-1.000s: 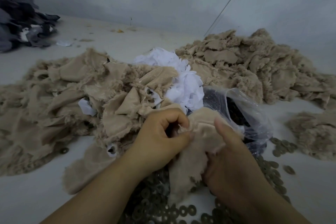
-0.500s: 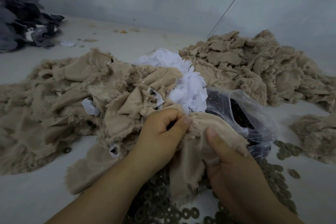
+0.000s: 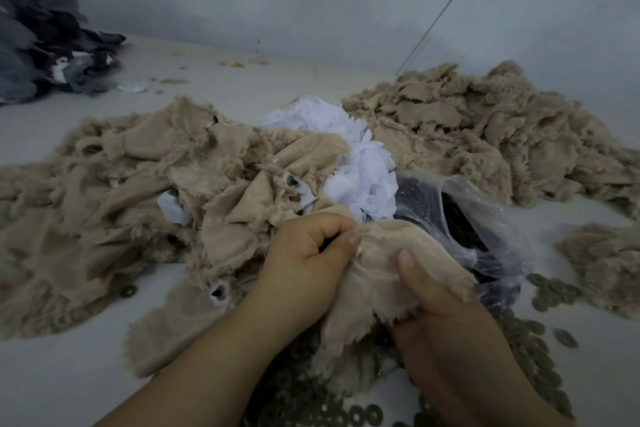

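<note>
Draping over the right grip (image 3: 446,333), seemingly clutched: beige fabric piece (image 3: 384,274), left grip (image 3: 304,270) pinching its edge.

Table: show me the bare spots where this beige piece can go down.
Bare: near-left corner below the left beige heap; far strip between the dark pile and right beige heap. Crowded: washers near centre and right.

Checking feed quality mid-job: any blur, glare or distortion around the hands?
Head view: dim, flat light, no hard shadows; left hand, right hand and beige fabric piece reasonably sharp; dark fabric pile far left blurred, lens-stretched; faint sheen on plastic bag.
</note>
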Tool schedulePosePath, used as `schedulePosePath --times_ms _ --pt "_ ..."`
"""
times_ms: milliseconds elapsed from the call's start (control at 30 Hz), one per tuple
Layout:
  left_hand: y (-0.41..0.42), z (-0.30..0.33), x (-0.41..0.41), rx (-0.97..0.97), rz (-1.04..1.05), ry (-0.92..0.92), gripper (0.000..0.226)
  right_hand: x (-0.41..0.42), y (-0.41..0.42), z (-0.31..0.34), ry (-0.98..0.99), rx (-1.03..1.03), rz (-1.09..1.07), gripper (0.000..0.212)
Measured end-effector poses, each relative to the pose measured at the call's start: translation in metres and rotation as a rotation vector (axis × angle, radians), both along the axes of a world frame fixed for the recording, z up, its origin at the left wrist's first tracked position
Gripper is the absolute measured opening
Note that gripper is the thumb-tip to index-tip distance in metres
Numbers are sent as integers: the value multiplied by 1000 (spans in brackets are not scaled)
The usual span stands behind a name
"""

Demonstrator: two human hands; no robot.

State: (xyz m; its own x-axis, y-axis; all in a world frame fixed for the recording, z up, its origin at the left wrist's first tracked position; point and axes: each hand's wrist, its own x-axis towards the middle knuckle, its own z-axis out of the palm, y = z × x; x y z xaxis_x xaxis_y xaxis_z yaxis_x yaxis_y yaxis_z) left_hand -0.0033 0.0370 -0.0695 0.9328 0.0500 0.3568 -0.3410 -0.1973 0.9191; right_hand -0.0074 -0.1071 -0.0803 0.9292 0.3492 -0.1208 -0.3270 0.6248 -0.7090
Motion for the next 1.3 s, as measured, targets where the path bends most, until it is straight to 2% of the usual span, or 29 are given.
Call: schedulePosePath --times_ms 100,200,367,467,533,633,733,933,1100,1300 --pt "1 -3 3 -66 -16 17 35 3 -10 2 51 -104 -83 49" --pt "-1 -2 2 -94 -2 32 38 1 -6 0 53 -33 -66 50" --pt "-2 0 0 -78 -6 41 40 1 -6 1 61 -77 -86 62" --pt "-2 2 -4 -69 -67 0 30 1 -6 0 58 -100 -100 57" --pt "-2 1 -5 -14 -41 -21 34 3 -7 -2 84 -134 -128 55" --pt "-1 2 -2 -17 9 -39 20 2 -4 1 71 -121 -184 52" --pt "2 1 -1 -14 42 -6 31 2 -2 0 77 -106 -204 51" --pt "-2 0 0 -49 17 66 37 2 0 3 46 -132 -209 26" --pt "-3 -1 0 -20 22 26 33 -3 -2 8 40 -115 -112 39" --pt "-8 -2 -2 26 -11 -32 26 -7 2 13 155 -107 -14 57"
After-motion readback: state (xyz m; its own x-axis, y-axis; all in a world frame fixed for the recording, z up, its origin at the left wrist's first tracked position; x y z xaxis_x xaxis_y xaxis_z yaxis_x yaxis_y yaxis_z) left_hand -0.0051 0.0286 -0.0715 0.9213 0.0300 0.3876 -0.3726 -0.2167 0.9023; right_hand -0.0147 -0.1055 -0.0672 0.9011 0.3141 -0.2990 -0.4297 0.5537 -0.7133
